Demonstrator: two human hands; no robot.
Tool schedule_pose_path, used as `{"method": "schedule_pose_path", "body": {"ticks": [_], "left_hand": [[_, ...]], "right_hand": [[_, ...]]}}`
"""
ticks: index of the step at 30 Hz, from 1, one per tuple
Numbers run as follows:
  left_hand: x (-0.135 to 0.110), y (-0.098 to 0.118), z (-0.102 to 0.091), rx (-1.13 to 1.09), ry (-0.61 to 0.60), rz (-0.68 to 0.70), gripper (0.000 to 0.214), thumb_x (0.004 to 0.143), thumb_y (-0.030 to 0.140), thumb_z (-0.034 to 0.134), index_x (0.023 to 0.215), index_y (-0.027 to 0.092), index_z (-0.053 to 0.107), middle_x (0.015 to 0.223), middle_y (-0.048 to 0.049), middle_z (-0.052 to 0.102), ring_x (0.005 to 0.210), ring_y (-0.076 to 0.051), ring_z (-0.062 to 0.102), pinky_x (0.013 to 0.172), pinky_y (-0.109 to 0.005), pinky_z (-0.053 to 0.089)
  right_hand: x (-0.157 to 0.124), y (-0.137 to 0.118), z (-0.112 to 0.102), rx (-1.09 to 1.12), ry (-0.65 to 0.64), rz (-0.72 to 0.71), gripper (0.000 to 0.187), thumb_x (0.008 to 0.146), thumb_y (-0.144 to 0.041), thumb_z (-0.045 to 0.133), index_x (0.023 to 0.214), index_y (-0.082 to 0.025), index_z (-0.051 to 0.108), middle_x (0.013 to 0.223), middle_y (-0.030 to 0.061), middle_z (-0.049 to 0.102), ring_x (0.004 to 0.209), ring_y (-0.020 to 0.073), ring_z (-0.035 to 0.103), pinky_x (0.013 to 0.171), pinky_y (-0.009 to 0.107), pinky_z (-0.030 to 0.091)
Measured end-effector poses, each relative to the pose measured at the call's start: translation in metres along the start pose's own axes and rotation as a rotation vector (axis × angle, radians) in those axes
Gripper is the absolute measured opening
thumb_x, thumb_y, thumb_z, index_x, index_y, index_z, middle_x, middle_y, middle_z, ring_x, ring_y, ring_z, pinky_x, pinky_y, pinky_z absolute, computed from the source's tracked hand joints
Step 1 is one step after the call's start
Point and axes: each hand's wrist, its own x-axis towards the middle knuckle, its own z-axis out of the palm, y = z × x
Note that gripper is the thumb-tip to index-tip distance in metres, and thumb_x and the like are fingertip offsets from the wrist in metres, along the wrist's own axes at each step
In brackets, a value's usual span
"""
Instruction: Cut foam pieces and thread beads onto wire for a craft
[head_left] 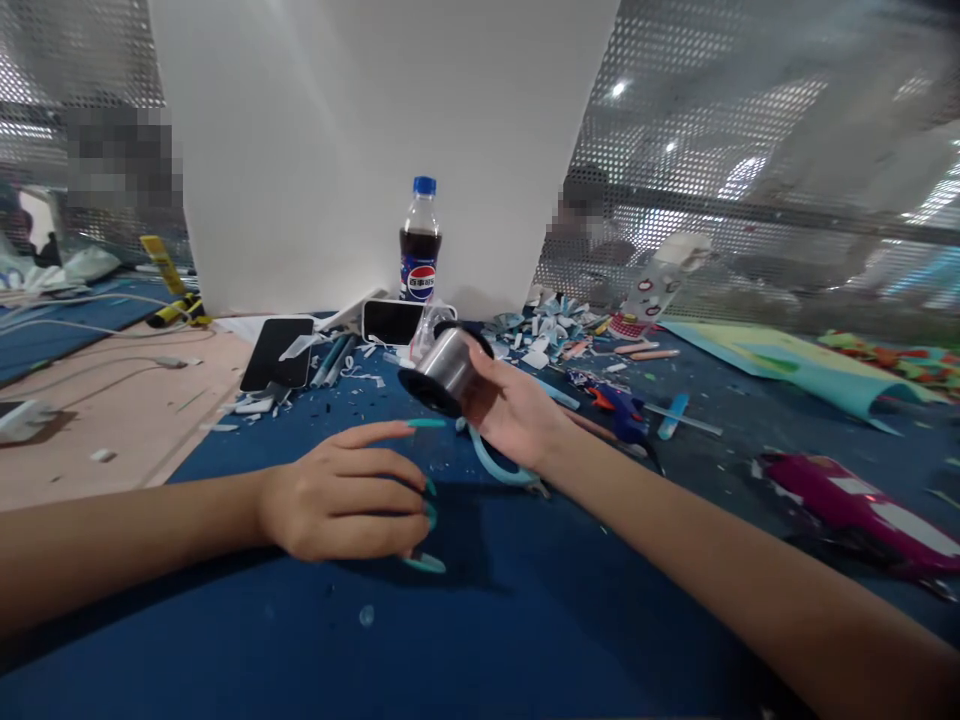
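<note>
A black-flanged spool [445, 368] wound with shiny silvery thread or wire is gripped in my right hand [517, 410], tilted above the table. My left hand [356, 492] is just below and left of the spool, its fingers loosely curved and apart, with long teal nails. I see nothing held in it. Under my right hand lies a light blue scissor handle [499, 468], partly covered by the hand. Behind the spool, a bundle of clear plastic [431, 325] shows in part.
A cola bottle [421, 245] stands before a white board [360, 130]. Two phones, one dark [277, 354] and one propped [391, 322], lie leftward. Paper scraps [551, 330], a blue glue gun [619, 405], a magenta case [859, 510] and coloured sheets [795, 360] are on the right.
</note>
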Motion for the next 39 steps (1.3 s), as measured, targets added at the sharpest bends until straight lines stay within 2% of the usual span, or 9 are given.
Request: {"method": "schedule_pose_path", "body": {"ticks": [4, 9, 13, 17, 21, 25, 29, 35, 39], "left_hand": [[0.0, -0.004, 0.001, -0.037, -0.024, 0.025, 0.014, 0.086, 0.015, 0.047, 0.093, 0.019, 0.059, 0.061, -0.0006, 0.065, 0.058, -0.013, 0.062, 0.069, -0.028, 0.054], [-0.001, -0.008, 0.007, -0.018, 0.049, -0.038, 0.02, 0.089, 0.012, 0.035, 0.096, 0.014, 0.053, 0.052, -0.0012, 0.055, 0.045, -0.013, 0.049, 0.046, -0.027, 0.04], [0.002, -0.007, 0.009, 0.055, 0.036, -0.114, 0.021, 0.09, 0.013, 0.033, 0.092, 0.015, 0.054, 0.054, -0.0016, 0.055, 0.048, -0.013, 0.048, 0.048, -0.026, 0.036], [0.005, -0.008, 0.009, 0.089, -0.005, -0.276, 0.019, 0.09, 0.012, 0.035, 0.088, 0.013, 0.055, 0.059, -0.0023, 0.056, 0.053, -0.012, 0.046, 0.05, -0.023, 0.037], [0.001, -0.009, 0.01, 0.114, 0.103, -0.395, 0.015, 0.087, 0.009, 0.041, 0.086, 0.014, 0.055, 0.057, -0.0005, 0.054, 0.057, -0.013, 0.039, 0.054, -0.024, 0.038], [-0.003, -0.007, 0.01, 0.109, 0.197, -0.317, 0.017, 0.087, 0.009, 0.042, 0.093, 0.016, 0.056, 0.057, 0.0004, 0.052, 0.058, -0.013, 0.037, 0.057, -0.025, 0.038], [-0.001, -0.005, 0.007, 0.102, 0.178, -0.189, 0.016, 0.089, 0.012, 0.041, 0.094, 0.018, 0.055, 0.056, 0.0008, 0.051, 0.058, -0.013, 0.039, 0.063, -0.028, 0.043], [-0.001, -0.005, 0.004, -0.027, 0.157, -0.148, 0.017, 0.09, 0.014, 0.037, 0.092, 0.016, 0.054, 0.062, -0.0032, 0.055, 0.067, -0.016, 0.042, 0.077, -0.035, 0.046], [-0.001, -0.006, 0.005, -0.079, 0.091, -0.147, 0.018, 0.09, 0.014, 0.036, 0.092, 0.017, 0.053, 0.065, -0.0035, 0.057, 0.068, -0.016, 0.044, 0.081, -0.036, 0.046]], "right_hand": [[0.007, -0.019, -0.01, -0.082, 0.086, -0.07, 0.029, 0.078, -0.033, 0.055, 0.106, -0.024, 0.051, 0.093, 0.0031, 0.059, 0.084, 0.0159, 0.057, 0.071, 0.029, 0.049], [0.014, -0.041, -0.024, -0.219, 0.027, -0.071, 0.032, 0.079, -0.043, 0.042, 0.099, -0.019, 0.049, 0.094, 0.0088, 0.056, 0.091, 0.0204, 0.056, 0.079, 0.037, 0.049], [0.011, -0.053, -0.029, -0.384, -0.086, -0.069, 0.038, 0.077, -0.051, 0.038, 0.085, -0.017, 0.051, 0.085, 0.0111, 0.055, 0.091, 0.0233, 0.054, 0.083, 0.043, 0.047], [0.005, -0.057, -0.029, -0.487, -0.161, -0.02, 0.049, 0.079, -0.055, 0.028, 0.089, -0.015, 0.054, 0.082, 0.0104, 0.054, 0.093, 0.0223, 0.053, 0.083, 0.043, 0.046], [0.003, -0.058, -0.035, -0.442, -0.188, -0.002, 0.04, 0.076, -0.049, 0.038, 0.09, -0.016, 0.056, 0.081, 0.0095, 0.058, 0.089, 0.0217, 0.056, 0.082, 0.042, 0.047], [0.006, -0.056, -0.042, -0.418, -0.145, -0.016, 0.029, 0.068, -0.036, 0.055, 0.089, -0.016, 0.055, 0.078, 0.0089, 0.062, 0.076, 0.022, 0.061, 0.078, 0.043, 0.05], [0.009, -0.049, -0.038, -0.605, -0.098, -0.053, 0.035, 0.063, -0.033, 0.067, 0.09, -0.019, 0.049, 0.078, 0.0054, 0.061, 0.07, 0.0208, 0.062, 0.07, 0.041, 0.051], [0.013, -0.042, -0.036, -1.301, 0.143, -0.346, 0.043, 0.065, -0.041, 0.065, 0.095, -0.02, 0.043, 0.08, 0.0035, 0.052, 0.069, 0.0196, 0.055, 0.064, 0.036, 0.045], [0.011, -0.044, -0.039, -1.576, 0.273, -0.398, 0.054, 0.071, -0.043, 0.059, 0.112, -0.017, 0.035, 0.098, 0.0125, 0.05, 0.075, 0.0229, 0.055, 0.065, 0.037, 0.044]]}}
